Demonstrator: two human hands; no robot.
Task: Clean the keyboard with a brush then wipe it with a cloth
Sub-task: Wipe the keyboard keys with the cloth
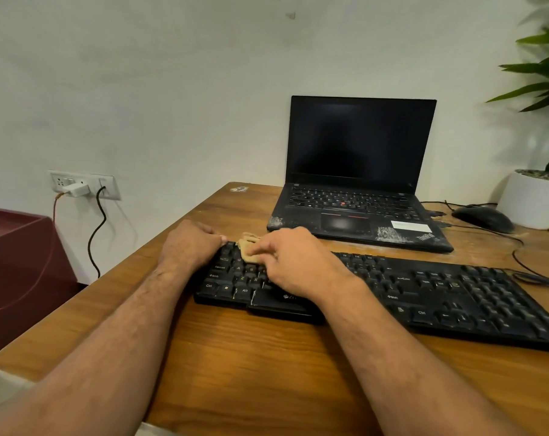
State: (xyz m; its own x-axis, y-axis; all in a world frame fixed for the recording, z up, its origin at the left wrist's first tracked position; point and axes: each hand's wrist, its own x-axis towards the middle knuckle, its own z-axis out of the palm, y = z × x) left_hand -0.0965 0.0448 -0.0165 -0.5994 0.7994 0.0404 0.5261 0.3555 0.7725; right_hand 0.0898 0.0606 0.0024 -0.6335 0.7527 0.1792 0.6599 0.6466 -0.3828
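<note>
A black full-size keyboard (440, 287) lies across the wooden desk (251, 366). My right hand (293, 262) presses a small beige cloth (247, 245) onto the keys at the keyboard's upper left. Most of the cloth is hidden under the fingers. My left hand (191, 243) rests curled on the keyboard's far left corner and grips its edge. No brush is in view.
An open black laptop (358, 171) with a dark screen stands just behind the keyboard. A black mouse (482, 218) and cables lie at the right, beside a white plant pot (534, 199). A wall socket (84, 185) and a maroon box (21, 262) are left of the desk.
</note>
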